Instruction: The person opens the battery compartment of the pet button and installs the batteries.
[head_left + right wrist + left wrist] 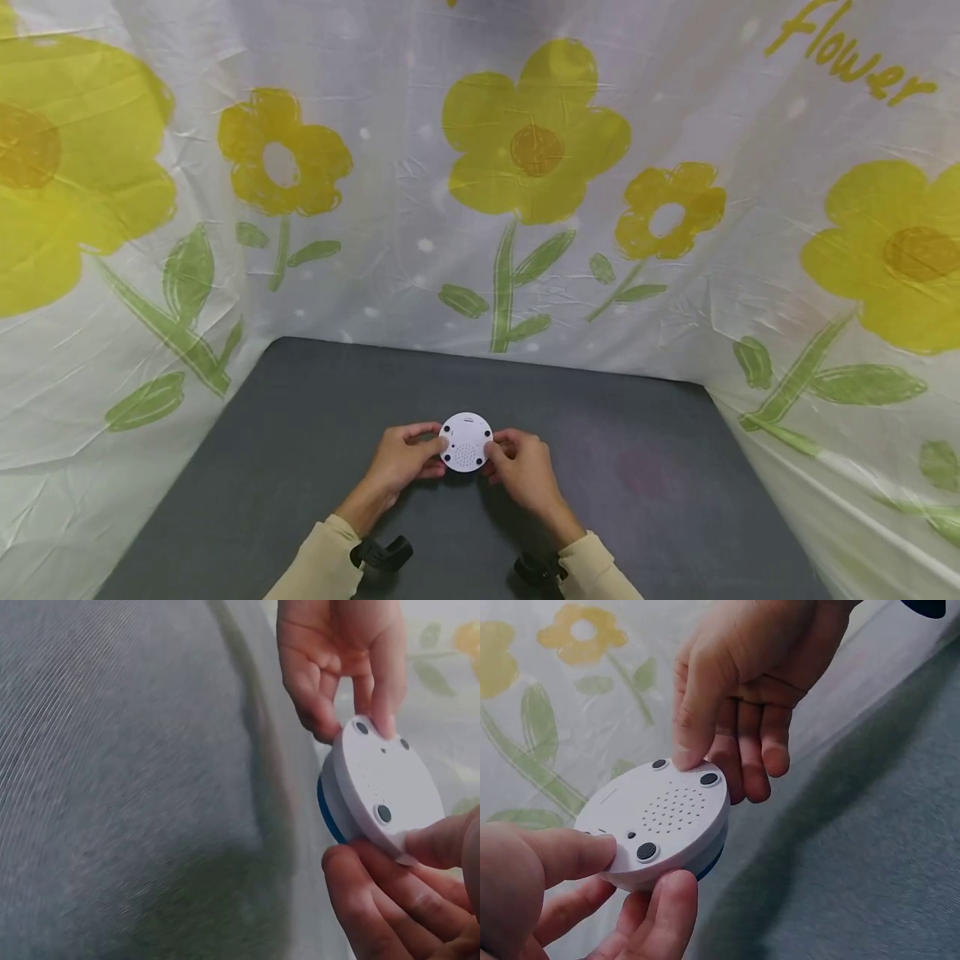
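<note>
A round white device point(466, 442) is held above the dark table by both hands, its underside turned up. That face carries black round feet, a small dark hole and a patch of speaker holes point(673, 808). Below the white base, a blue band point(328, 810) shows along its far side. My left hand point(406, 460) pinches the left edge, thumb on the flat face and fingers beneath. On the opposite edge my right hand point(523, 468) grips it the same way, its thumb point(439, 844) pressing the face. The device's other side is hidden.
The dark grey table point(360, 383) spreads around both hands. White cloth point(390, 250) printed with yellow flowers hangs behind it and along both sides. A black wrist strap point(382, 553) sits at the left cuff, and another black strap point(538, 570) at the right.
</note>
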{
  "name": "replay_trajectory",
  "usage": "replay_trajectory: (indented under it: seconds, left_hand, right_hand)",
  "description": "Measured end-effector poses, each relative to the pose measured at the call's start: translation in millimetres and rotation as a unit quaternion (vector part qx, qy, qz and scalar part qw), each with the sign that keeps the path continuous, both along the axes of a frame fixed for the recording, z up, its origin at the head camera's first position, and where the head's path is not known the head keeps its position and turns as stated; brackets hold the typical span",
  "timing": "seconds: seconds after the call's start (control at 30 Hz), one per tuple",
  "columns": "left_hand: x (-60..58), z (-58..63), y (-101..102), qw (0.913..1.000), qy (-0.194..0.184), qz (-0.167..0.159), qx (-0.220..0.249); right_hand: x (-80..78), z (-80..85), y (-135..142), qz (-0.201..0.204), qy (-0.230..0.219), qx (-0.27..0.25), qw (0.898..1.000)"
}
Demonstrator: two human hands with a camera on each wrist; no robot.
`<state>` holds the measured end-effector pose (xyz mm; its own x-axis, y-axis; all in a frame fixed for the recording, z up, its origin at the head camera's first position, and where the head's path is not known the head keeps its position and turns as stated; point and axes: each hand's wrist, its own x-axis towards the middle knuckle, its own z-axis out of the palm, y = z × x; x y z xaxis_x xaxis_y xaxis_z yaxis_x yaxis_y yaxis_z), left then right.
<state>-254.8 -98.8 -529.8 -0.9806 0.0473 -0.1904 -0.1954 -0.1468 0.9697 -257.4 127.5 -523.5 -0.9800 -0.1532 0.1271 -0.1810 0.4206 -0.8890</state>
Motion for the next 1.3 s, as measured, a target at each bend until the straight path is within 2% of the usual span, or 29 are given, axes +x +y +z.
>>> replay_trajectory:
  seconds: [0.2, 0.33, 0.5, 0.57, 0.67, 0.77, 0.9, 1.03, 1.17, 1.3]
  left_hand:
    - [0.6, 17.6, -1.0, 0.9993, 0.038, -0.004, 0.003]
    - [2.6, 27.7, 0.4, 0.9991, 0.041, 0.001, 0.015]
    - [5.9, 38.6, 1.4, 0.9981, 0.059, 0.019, 0.002]
    - [6.6, 42.5, 0.5, 0.9974, 0.070, 0.017, -0.002]
    - [6.1, 49.0, -2.9, 0.9965, 0.084, 0.003, -0.003]
    - [4.7, 57.7, -8.7, 0.9948, 0.098, -0.025, -0.013]
    - [3.5, 68.0, -15.0, 0.9870, 0.134, -0.065, -0.061]
    - [4.3, 72.5, -18.2, 0.9757, 0.175, -0.089, -0.097]
    - [5.7, 71.1, -17.3, 0.9620, 0.220, -0.099, -0.128]
    - [8.3, 62.9, -13.0, 0.9480, 0.255, -0.097, -0.164]
  right_hand:
    - [4.2, 21.7, -4.1, -0.066, -0.029, -0.038, 0.997]
    - [6.3, 33.3, -4.0, -0.081, -0.049, -0.084, 0.992]
    - [7.5, 38.6, -3.5, -0.062, -0.052, -0.105, 0.991]
    - [7.5, 39.5, -2.7, -0.050, -0.049, -0.112, 0.991]
    - [6.7, 41.6, 0.3, -0.031, -0.031, -0.120, 0.992]
    - [5.3, 46.1, 6.0, -0.005, -0.004, -0.112, 0.994]
    - [4.7, 55.8, 13.5, 0.036, 0.032, -0.071, 0.996]
    - [4.2, 63.7, 18.0, 0.069, 0.078, -0.025, 0.994]
    - [3.1, 64.9, 21.8, 0.091, 0.119, 0.010, 0.989]
    - [4.0, 61.5, 26.1, 0.104, 0.140, 0.040, 0.984]
